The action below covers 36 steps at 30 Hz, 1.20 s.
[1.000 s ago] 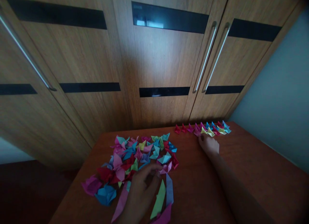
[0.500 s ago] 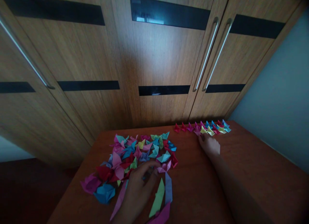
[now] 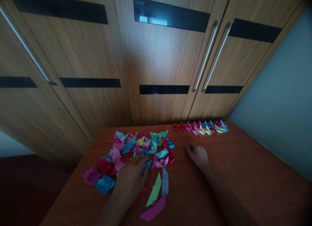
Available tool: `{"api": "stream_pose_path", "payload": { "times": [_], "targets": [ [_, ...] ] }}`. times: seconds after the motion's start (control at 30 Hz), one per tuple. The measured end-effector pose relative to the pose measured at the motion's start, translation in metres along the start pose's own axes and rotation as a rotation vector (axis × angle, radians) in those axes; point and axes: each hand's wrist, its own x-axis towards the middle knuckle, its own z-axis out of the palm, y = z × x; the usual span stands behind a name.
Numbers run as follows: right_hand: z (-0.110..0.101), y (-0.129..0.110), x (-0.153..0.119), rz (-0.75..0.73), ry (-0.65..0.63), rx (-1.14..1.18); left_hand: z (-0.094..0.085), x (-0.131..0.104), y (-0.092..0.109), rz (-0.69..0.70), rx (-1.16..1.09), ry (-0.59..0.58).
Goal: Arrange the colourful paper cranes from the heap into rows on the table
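Note:
Many small folded paper boats in pink, red, blue, green and yellow lie in a pile (image 3: 136, 148) on the left of the table. Over the near side of this pile is my left hand (image 3: 130, 179), its fingers and thumb closed around a blue paper boat (image 3: 146, 166). My right hand (image 3: 198, 157) rests on the tabletop to the right of the pile, fingers curled, with nothing visible in them. Beyond it, a pink paper boat (image 3: 195, 131) stands at the left end of the front row, beside a yellow paper boat (image 3: 201, 130).
Upright boats line the table's back edge in two rows, a red boat (image 3: 175, 127) at the left end. Flat folded strips, including a green one (image 3: 154, 192) and a magenta one (image 3: 153, 211), lie near me. A wooden cabinet (image 3: 161, 60) stands behind the brown table (image 3: 243, 174).
My right hand has drawn back toward me and left from the rows, leaving the pink boat standing there. My left hand has shifted a little left with the blue boat at its fingers.

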Motion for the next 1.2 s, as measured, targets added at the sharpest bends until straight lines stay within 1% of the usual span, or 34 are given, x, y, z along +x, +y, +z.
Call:
{"api": "stream_pose_path", "payload": {
  "times": [0.13, 0.23, 0.4, 0.53, 0.63, 0.7, 0.8, 0.87, 0.97, 1.07, 1.2],
  "targets": [
    [-0.001, -0.006, -0.006, -0.048, -0.021, 0.027, 0.014, 0.011, 0.018, -0.005, 0.076, -0.126],
    [-0.002, -0.003, -0.004, -0.075, -0.019, 0.067, 0.023, 0.020, 0.025, 0.004, 0.135, -0.175],
    [-0.004, 0.001, -0.002, -0.115, -0.034, 0.124, 0.029, 0.024, 0.024, 0.030, 0.133, -0.189],
    [-0.005, -0.001, -0.002, -0.140, -0.058, 0.151, 0.024, 0.018, 0.016, 0.041, 0.076, -0.156],
    [-0.004, -0.002, -0.001, -0.148, -0.078, 0.155, 0.019, 0.015, 0.016, 0.036, 0.057, -0.156],
    [-0.003, -0.003, -0.001, -0.147, -0.088, 0.152, 0.017, 0.015, 0.022, 0.036, 0.078, -0.138],
    [-0.002, -0.002, 0.000, -0.151, -0.097, 0.155, 0.020, 0.019, 0.039, 0.070, 0.118, -0.118],
    [-0.002, -0.002, 0.000, -0.157, -0.101, 0.161, 0.026, 0.025, 0.052, 0.109, 0.143, -0.137],
    [-0.002, -0.002, 0.001, -0.165, -0.107, 0.165, 0.040, 0.037, 0.066, 0.145, 0.219, -0.198],
    [-0.003, 0.000, 0.001, -0.177, -0.115, 0.172, 0.051, 0.047, 0.072, 0.146, 0.248, -0.226],
    [-0.004, 0.001, 0.001, -0.202, -0.128, 0.186, 0.052, 0.050, 0.074, 0.176, 0.240, -0.244]
  ]
}}
